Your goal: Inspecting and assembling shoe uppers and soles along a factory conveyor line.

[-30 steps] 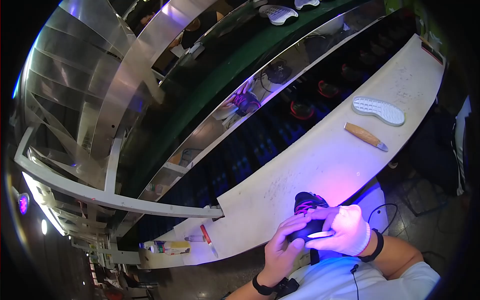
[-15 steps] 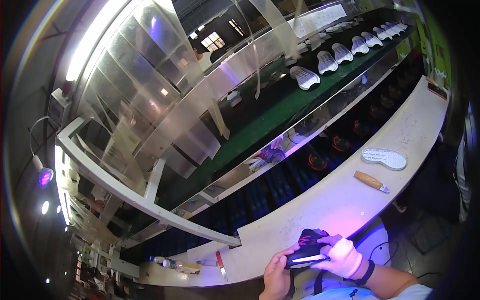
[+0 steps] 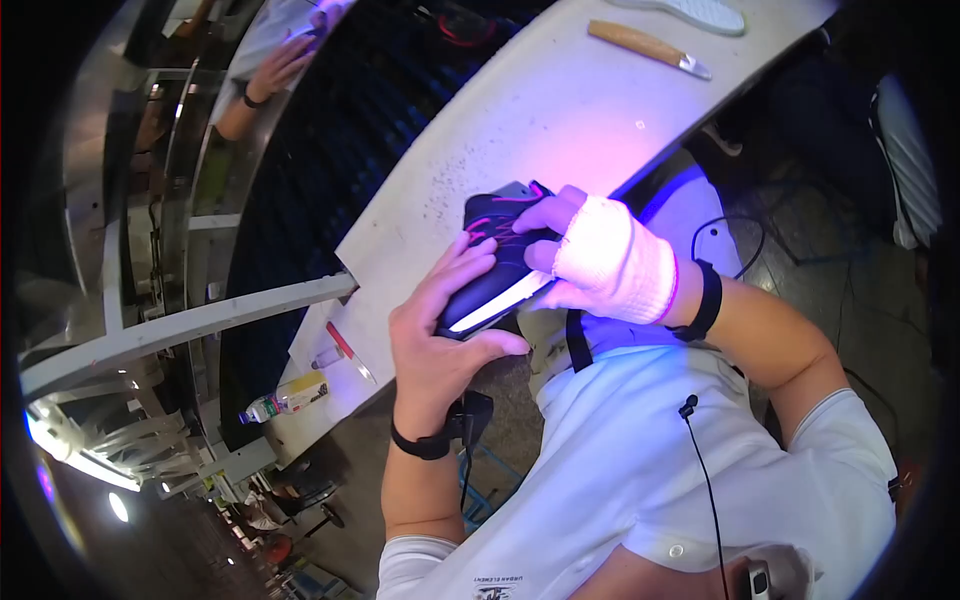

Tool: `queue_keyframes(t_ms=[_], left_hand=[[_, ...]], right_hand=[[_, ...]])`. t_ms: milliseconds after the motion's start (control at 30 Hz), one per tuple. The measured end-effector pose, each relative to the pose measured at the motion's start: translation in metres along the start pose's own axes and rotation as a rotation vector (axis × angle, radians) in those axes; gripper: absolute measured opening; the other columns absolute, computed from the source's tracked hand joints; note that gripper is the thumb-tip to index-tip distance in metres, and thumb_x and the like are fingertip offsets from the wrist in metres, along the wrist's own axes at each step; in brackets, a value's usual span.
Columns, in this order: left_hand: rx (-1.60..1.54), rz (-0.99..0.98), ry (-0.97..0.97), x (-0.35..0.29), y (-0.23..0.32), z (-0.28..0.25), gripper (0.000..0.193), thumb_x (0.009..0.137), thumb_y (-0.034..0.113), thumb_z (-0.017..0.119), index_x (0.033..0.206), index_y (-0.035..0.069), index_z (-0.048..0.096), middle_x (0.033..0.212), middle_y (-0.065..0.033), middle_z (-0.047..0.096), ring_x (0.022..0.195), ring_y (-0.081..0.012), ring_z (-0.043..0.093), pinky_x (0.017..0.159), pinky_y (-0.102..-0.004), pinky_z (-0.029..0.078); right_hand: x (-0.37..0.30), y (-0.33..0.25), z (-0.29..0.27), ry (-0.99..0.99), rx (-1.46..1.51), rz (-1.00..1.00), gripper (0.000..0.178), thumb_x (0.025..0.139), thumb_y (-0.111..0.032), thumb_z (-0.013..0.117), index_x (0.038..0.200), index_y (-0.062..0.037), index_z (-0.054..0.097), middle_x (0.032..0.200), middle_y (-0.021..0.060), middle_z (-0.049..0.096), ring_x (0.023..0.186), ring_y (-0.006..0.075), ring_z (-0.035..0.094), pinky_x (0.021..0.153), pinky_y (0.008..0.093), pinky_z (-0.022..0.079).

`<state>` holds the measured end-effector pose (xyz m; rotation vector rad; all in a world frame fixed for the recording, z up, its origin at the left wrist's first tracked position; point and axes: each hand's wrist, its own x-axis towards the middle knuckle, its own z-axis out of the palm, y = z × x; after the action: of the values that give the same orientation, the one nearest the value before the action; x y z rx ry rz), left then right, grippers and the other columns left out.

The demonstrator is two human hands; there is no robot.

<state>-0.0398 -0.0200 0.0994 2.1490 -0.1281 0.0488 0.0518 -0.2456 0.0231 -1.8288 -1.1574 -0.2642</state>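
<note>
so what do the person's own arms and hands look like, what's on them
The left hand is bare; the right hand wears a whitish fingerless glove, tinted pink by the light. Each wrist has a black band, left and right; a small black block sits by the left one. Both arms come out of short white sleeves, left and right.

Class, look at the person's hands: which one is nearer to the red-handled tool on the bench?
Left. The left hand, on the black shoe, lies to the right of the red-handled tool; the right hand, also on the shoe, lies farther right.
</note>
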Motion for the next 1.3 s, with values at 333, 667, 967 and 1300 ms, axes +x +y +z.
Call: queue_keyframes(t_ms=[333,667,967,1300], left_hand=[[-0.062,-0.017,0.040,-0.012,-0.014,0.005,0.074,0.065,0.035,0.104,0.122,-0.005,0.077,0.130,-0.0240,0.076,0.140,-0.0458,0.060,0.123,-0.0551,0.041],[-0.168,-0.233,-0.047,-0.005,-0.026,-0.025,0.054,0.077,0.022,0.092,0.122,-0.004,0.077,0.149,-0.0260,0.064,0.144,-0.0398,0.057,0.119,-0.0469,0.045],[0.519,-0.468,-0.299,0.014,-0.012,-0.007,0.109,0.072,0.044,0.094,0.159,0.003,0.043,0.114,-0.0204,0.077,0.097,-0.0382,0.079,0.083,-0.0429,0.063],[0.364,-0.479,-0.281,0.011,-0.016,-0.012,0.111,0.072,0.036,0.095,0.162,0.001,0.042,0.122,-0.0214,0.075,0.109,-0.0321,0.076,0.094,-0.0400,0.058]], right_hand=[[-0.006,0.013,0.014,-0.049,0.025,-0.027,0.046,0.069,-0.042,0.089,0.085,-0.0069,0.065,0.113,0.0145,0.067,0.095,0.0359,0.065,0.081,0.0506,0.057],[-0.016,0.043,0.042,0.013,0.031,0.013,0.047,0.073,-0.043,0.088,0.087,-0.0051,0.064,0.137,0.0194,0.066,0.117,0.0442,0.065,0.094,0.0531,0.058],[-0.018,0.040,0.072,0.080,0.025,-0.022,0.035,0.067,-0.033,0.083,0.082,-0.0095,0.062,0.130,0.0141,0.069,0.106,0.0365,0.068,0.088,0.0531,0.059],[-0.026,0.035,0.072,0.121,0.068,-0.011,0.046,0.069,-0.033,0.086,0.095,-0.0094,0.056,0.140,0.0163,0.066,0.117,0.0397,0.064,0.102,0.0558,0.054]])
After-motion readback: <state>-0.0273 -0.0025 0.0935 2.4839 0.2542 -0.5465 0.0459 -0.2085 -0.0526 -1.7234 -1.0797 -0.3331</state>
